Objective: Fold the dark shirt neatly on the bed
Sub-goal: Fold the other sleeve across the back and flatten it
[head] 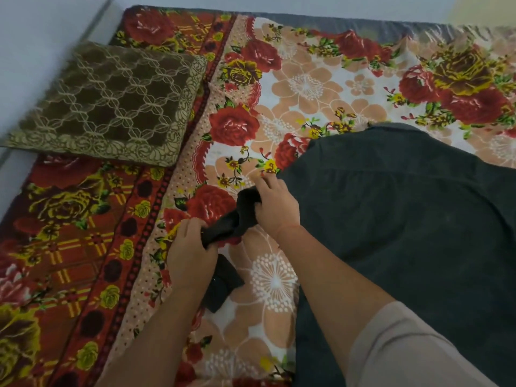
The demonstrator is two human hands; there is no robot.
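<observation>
Your grip: left hand (192, 247) and right hand (276, 208) clamp the bunched sleeve (236, 220) of the dark grey cloth shirt (405, 233); straighten it before folding.

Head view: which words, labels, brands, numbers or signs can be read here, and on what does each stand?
None can be read. The dark shirt shows no label or print; the floral blanket and the brown cushion carry patterns only, no letters or numbers.
</observation>
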